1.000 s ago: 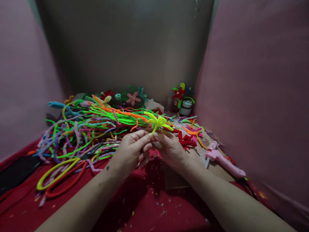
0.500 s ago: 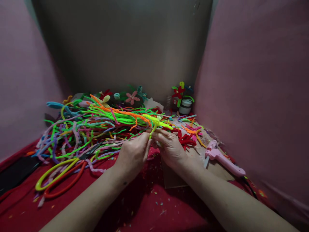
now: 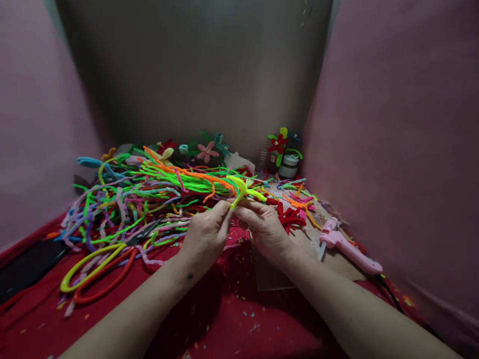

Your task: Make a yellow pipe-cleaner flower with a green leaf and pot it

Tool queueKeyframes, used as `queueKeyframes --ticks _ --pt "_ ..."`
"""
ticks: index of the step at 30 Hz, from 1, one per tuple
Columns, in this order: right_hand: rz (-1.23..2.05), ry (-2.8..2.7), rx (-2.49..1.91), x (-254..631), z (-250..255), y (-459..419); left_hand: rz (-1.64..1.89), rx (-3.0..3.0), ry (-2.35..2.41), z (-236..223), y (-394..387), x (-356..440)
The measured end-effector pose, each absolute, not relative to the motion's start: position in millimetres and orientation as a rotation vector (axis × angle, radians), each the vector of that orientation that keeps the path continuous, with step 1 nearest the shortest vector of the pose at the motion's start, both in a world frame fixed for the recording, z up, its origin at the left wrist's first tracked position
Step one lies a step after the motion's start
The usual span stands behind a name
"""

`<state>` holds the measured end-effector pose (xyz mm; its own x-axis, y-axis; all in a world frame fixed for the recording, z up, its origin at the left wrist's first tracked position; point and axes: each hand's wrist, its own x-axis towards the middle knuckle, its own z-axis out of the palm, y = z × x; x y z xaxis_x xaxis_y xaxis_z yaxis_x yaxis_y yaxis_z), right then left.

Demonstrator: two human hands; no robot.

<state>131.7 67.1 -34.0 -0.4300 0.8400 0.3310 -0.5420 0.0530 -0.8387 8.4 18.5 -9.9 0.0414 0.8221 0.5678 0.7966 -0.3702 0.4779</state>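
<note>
Between my two hands, a bright yellow pipe-cleaner flower (image 3: 244,188) stands with its petals spread above my fingertips and a pale tuft at its centre. My left hand (image 3: 207,232) pinches the lower end of its stem between thumb and forefinger. From the other side, the fingers of my right hand (image 3: 264,227) are closed at the same stem, their tips touching it near my left fingertips. Just behind the flower lies a heap of green and orange pipe cleaners (image 3: 179,177). Red pipe-cleaner petals (image 3: 290,218) rest beside my right hand.
Scissors (image 3: 123,249) with yellow and red handles lie at left, near a black flat object (image 3: 32,269). A pink glue gun (image 3: 348,247) rests on cardboard (image 3: 273,276) at right. Finished flowers and a lidded jar (image 3: 289,166) stand against the back wall.
The flower has tilted and turned slightly in my fingers, with its petals now more spread to view. My hands stay together at the stem; the whole view has shifted a little.
</note>
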Motion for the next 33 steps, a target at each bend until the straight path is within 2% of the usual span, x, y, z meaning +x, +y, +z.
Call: queueKeyframes --ticks 11,22,27,33 --pt "1.632 -1.132 -0.345 131.1 -37.9 72.1 1.290 1.457 1.261 -1.7 18.2 13.9" --pt "1.708 -1.131 -0.318 132.4 -29.9 67.3 1.154 1.059 0.890 -5.9 20.7 7.1" --pt "1.699 -1.132 -0.304 131.9 -29.3 67.1 1.076 1.084 0.798 -6.7 21.7 2.0" --pt "1.725 -0.995 -0.298 128.3 -34.3 70.6 1.075 1.597 1.241 -4.4 21.1 8.0"
